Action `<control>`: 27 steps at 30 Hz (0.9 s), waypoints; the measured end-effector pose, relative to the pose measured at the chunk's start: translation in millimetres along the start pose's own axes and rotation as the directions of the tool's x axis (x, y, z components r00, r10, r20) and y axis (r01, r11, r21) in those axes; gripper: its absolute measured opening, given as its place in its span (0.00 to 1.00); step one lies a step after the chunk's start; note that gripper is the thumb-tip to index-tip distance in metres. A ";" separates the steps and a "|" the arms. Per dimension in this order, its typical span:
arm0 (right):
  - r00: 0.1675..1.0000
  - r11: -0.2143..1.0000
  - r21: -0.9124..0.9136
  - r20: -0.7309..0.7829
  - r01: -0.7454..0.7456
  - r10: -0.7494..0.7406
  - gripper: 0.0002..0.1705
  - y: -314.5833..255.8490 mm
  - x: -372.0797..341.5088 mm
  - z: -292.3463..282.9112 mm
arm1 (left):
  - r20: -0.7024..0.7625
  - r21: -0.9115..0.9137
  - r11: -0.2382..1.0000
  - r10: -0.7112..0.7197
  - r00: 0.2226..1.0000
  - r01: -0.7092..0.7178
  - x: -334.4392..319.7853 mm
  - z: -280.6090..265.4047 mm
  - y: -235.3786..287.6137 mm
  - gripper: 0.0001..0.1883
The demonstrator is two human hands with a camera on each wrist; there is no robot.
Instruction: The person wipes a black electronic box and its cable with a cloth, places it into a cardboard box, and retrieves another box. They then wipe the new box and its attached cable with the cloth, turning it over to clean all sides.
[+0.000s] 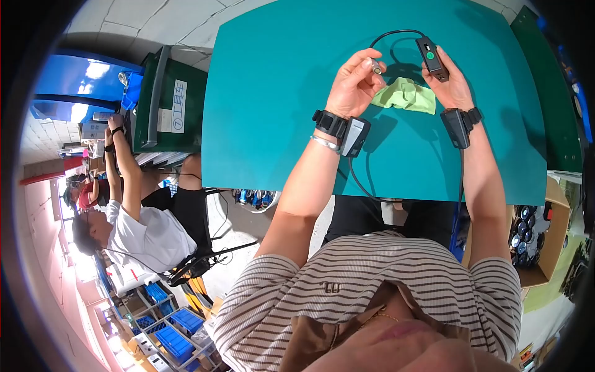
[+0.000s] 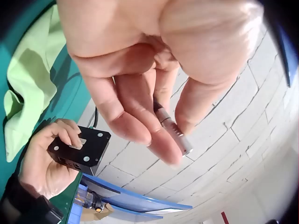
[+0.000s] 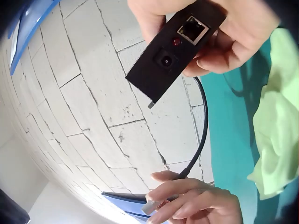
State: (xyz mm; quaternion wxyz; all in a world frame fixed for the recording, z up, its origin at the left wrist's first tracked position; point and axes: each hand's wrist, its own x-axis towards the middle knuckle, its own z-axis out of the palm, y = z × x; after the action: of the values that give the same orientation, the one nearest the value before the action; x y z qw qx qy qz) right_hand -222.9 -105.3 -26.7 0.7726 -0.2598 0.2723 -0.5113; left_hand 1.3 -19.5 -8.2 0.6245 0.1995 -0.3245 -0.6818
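My left hand [image 1: 352,87] pinches a silver cylindrical cable connector [image 2: 175,132] between thumb and fingers, its metal end pointing outward. A black cable [image 3: 204,126] arcs from it to a small black box [image 1: 432,59] with a green round sticker. My right hand [image 1: 454,87] grips this box along its sides, above the table. One end face, seen in the right wrist view, carries a network socket [image 3: 193,30], a red light [image 3: 176,42] and a round power socket [image 3: 166,60]. Below and between both hands, a light green cloth [image 1: 406,97] lies crumpled.
The green tabletop [image 1: 266,111] spreads under both hands. A dark green tool cabinet [image 1: 176,105] stands at its left; another person in a white shirt [image 1: 149,235] sits beyond. A cardboard box [image 1: 558,229] of round black parts stands at lower right.
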 end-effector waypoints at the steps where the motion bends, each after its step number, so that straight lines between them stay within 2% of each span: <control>1: 1.000 1.000 -0.025 0.006 0.006 -0.006 0.11 1.0 -0.4 -0.6 | 0.010 -0.032 0.999 0.010 1.000 -0.010 0.2 -0.9 -1.1 0.16; 6: 0.999 0.999 -0.014 -0.026 0.035 -0.035 0.12 1.0 -4.1 6.6 | -0.017 -0.058 0.997 0.049 0.999 -0.050 -0.7 4.1 -0.2 0.18; 14: 0.999 0.988 -0.148 -0.025 0.032 -0.036 0.17 0.5 -10.0 11.5 | -0.015 -0.097 0.993 0.069 0.997 -0.070 -1.8 -3.5 -3.6 0.21; 16: 0.999 0.986 -0.161 -0.036 0.031 -0.038 0.19 0.3 -12.5 14.8 | -0.012 -0.143 0.986 0.089 0.996 -0.089 -0.9 -4.3 -3.8 0.20; 22: 0.999 0.979 -0.198 0.013 0.045 -0.043 0.21 3.1 -8.6 8.7 | -0.108 -0.152 0.984 0.074 0.991 -0.090 -1.0 1.8 -1.4 0.17; 27: 0.999 0.977 -0.207 0.018 0.042 -0.039 0.21 3.5 -6.8 8.5 | -0.129 -0.134 0.988 0.064 0.989 -0.082 -0.6 4.8 -0.3 0.16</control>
State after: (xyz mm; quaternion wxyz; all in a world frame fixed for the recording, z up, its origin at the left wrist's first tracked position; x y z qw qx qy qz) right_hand -217.0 -96.8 -22.0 0.7327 -0.3480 0.3135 -0.4937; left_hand -2.1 -18.0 -5.0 0.6806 0.1855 -0.2436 -0.6656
